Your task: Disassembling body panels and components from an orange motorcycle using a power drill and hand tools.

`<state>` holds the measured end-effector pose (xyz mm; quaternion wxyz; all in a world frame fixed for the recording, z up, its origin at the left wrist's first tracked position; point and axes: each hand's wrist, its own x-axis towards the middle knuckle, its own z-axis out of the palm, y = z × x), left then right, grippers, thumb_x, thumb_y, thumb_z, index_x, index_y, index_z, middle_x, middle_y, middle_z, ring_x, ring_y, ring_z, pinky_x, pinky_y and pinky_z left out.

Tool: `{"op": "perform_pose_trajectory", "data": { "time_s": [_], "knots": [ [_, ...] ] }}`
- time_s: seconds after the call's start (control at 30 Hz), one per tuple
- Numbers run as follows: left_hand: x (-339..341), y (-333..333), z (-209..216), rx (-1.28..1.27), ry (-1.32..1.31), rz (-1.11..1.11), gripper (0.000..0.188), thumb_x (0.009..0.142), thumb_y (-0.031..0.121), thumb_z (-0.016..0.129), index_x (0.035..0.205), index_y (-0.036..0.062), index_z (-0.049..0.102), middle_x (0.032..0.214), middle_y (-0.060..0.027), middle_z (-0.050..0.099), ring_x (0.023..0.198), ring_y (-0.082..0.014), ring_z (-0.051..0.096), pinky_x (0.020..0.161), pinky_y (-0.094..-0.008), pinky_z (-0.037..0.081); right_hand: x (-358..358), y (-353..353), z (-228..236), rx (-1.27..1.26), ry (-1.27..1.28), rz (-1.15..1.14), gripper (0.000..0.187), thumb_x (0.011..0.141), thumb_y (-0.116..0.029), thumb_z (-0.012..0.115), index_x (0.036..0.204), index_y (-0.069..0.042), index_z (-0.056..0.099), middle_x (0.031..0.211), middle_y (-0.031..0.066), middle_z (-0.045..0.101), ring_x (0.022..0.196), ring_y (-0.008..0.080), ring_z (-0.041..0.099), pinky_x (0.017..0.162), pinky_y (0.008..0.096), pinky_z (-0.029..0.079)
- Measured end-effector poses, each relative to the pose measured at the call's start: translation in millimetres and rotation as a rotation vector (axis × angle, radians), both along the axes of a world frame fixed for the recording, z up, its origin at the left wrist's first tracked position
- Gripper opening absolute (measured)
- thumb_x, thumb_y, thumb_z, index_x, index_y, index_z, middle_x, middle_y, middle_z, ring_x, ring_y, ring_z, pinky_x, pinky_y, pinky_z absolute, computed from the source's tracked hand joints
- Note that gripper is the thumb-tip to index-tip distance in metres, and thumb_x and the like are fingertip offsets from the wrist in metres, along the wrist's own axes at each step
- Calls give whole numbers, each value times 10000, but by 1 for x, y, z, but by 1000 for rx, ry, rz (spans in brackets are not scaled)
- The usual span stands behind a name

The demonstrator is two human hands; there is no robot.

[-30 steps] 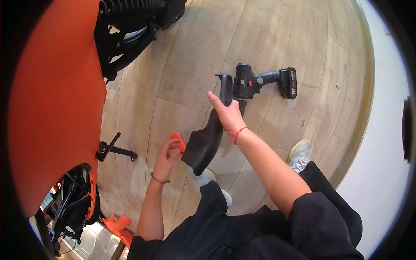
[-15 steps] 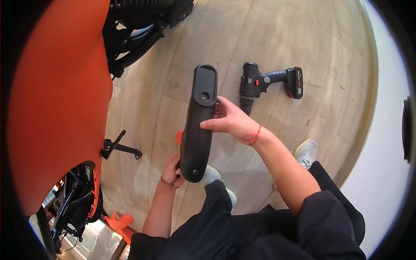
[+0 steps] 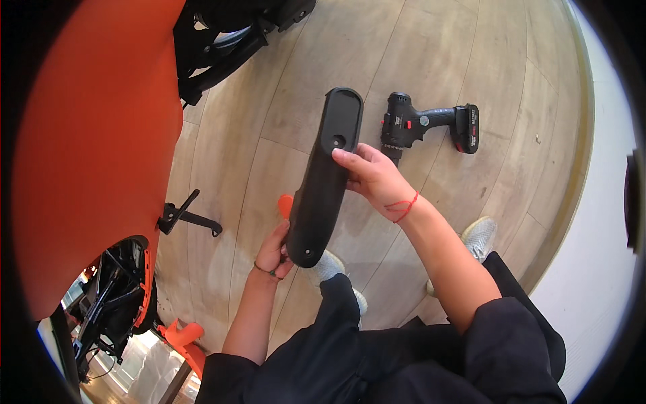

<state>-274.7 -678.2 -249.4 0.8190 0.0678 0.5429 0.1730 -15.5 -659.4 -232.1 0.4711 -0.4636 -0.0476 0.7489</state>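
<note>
Between my two hands is a long black armrest-like part (image 3: 319, 188), tilted with its upper end to the right. That end has an oval recess with a round hole and a screw; another small screw shows near its rounded lower end. My right hand (image 3: 377, 175) grips its upper right side, thumb on top beside the recess. My left hand (image 3: 274, 252) holds the lower left edge, its fingers partly hidden beneath. A small orange piece (image 3: 285, 205) sticks out at the part's left side; whether it is attached, I cannot tell.
A black cordless drill (image 3: 410, 121) lies on the wooden floor (image 3: 296, 74) beyond my right hand. Along the left stands a large orange body panel (image 3: 94, 148) with black framework and a kickstand-like black bracket (image 3: 192, 217). Lower left is an orange curved part (image 3: 183, 335). A white wall borders the right.
The black part has moved slightly up and right and tilts more to the right. My right thumb has shifted up toward the recess. The view has shifted slightly.
</note>
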Motion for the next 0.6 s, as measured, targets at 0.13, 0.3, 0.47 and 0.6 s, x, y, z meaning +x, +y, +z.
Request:
{"op": "perform_pose_trajectory", "data": {
  "time_s": [0.13,0.3,0.47,0.6],
  "knots": [
    [6,5,5,-3,59,-22,272,934,361,460,876,114,558,518,76,388,418,-22,326,390,-175,282,1,-1,-6,-29,194,-163,342,826,-253,650,1076,-62,516,1002,29,586,894,128,565,798,292,438],
    [-5,-22,-17,52,213,-51,294,915,347,510,861,58,523,570,31,427,412,-29,308,368,-178,228,20,-15,-31,-32,318,-342,174,837,-110,574,1008,-83,553,974,15,613,893,140,577,795,327,440],
    [-53,-48,-52,332,642,-157,257,870,295,581,922,49,528,702,-9,517,515,-71,446,450,-198,359,30,-23,-37,-76,356,-314,155,835,-115,573,982,-64,568,948,37,619,889,157,585,835,332,446],
    [-50,-39,-72,883,1081,-440,383,791,292,676,991,12,509,886,-76,582,732,-165,567,653,-296,472,22,-23,-40,-141,227,-253,190,812,-157,633,962,-57,573,909,35,612,853,157,585,810,332,457]
  ]
}}
